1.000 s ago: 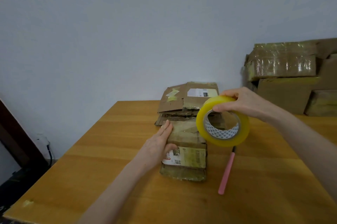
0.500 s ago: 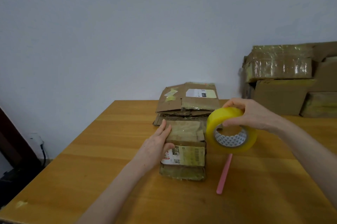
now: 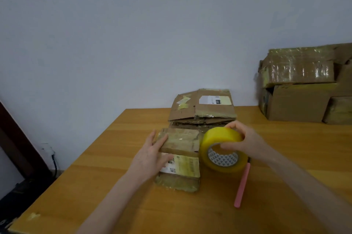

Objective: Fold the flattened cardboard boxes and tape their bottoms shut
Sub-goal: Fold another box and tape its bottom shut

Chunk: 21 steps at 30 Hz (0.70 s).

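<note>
A small worn cardboard box point(image 3: 182, 159), folded up with a white-and-yellow label on its near face, stands in the middle of the wooden table point(image 3: 95, 186). My left hand point(image 3: 152, 155) grips its left side, fingers on the top flaps and thumb across the label. My right hand point(image 3: 245, 142) holds a yellow roll of clear tape point(image 3: 222, 150) just right of the box, close to its top right edge. Behind the box lies a stack of flattened cardboard boxes point(image 3: 203, 107).
A pink utility knife point(image 3: 242, 186) lies on the table right of the box. Several assembled, taped boxes point(image 3: 301, 85) are piled at the back right against the wall. The table's left edge drops off to a dark floor with a cable.
My right hand has lowered the tape roll from above the box down to its right side. My left hand keeps its hold on the box.
</note>
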Motion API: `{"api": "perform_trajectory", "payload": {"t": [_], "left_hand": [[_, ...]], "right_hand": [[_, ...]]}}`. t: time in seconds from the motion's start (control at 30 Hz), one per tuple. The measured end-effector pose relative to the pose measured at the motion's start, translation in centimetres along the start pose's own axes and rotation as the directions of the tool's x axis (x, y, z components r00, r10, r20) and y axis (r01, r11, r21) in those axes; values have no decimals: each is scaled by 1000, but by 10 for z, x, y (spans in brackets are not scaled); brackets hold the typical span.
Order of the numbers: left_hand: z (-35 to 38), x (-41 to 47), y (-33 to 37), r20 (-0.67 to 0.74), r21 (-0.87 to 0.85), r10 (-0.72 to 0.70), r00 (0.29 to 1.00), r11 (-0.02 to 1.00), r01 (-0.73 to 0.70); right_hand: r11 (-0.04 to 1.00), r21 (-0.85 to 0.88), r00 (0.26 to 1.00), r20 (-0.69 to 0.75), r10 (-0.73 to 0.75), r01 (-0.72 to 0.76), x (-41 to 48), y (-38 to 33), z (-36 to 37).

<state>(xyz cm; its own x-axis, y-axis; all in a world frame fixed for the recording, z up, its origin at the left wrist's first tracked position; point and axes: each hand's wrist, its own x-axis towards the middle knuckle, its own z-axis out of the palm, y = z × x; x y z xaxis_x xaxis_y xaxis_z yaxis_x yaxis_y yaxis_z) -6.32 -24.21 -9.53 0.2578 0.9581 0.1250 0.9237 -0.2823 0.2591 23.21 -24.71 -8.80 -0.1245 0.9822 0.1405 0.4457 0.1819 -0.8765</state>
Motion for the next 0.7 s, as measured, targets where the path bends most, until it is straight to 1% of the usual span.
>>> {"api": "perform_trajectory", "payload": {"t": [0.03,0.07,0.1,0.13,0.2,0.27,0.3,0.4,0.43,0.5,0.6,0.7], "left_hand": [[-3,2,8,9,195,11,1000,981,-13],[-5,4,19,6,338,55,998,940,-53],[-5,6,33,14,408,113,993,906,-109],[-2,7,47,35,428,171,985,888,-169],[11,8,71,68,390,280,958,876,-284],[21,8,84,25,369,369,929,860,-352],[21,8,85,-1,358,371,929,867,-346],[20,15,68,-16,274,229,973,937,-216],[19,17,62,-11,291,207,978,937,-195],[20,20,52,6,348,221,975,914,-209],[22,20,50,5,362,232,973,906,-218],[21,22,51,1,384,246,969,895,-228]], "right_hand": [[1000,-4,1000,11,1,-1,-2,3,0],[1000,-3,1000,14,-1,1,-3,6,0],[1000,-9,1000,14,-7,7,-4,7,-1],[1000,-21,1000,11,-10,10,-4,8,-1],[999,-47,1000,5,-13,13,-5,10,-5],[997,-78,1000,-10,-27,27,-7,12,-9],[996,-81,999,-21,-34,33,-7,12,-9],[998,-36,998,-29,-48,47,-6,4,0],[999,-14,999,-21,-48,48,-5,1,4],[999,49,1000,-6,-23,23,-4,1,10],[993,118,1000,-4,25,-25,-11,8,12],[999,44,1000,-22,-1,2,-15,6,11]]}}
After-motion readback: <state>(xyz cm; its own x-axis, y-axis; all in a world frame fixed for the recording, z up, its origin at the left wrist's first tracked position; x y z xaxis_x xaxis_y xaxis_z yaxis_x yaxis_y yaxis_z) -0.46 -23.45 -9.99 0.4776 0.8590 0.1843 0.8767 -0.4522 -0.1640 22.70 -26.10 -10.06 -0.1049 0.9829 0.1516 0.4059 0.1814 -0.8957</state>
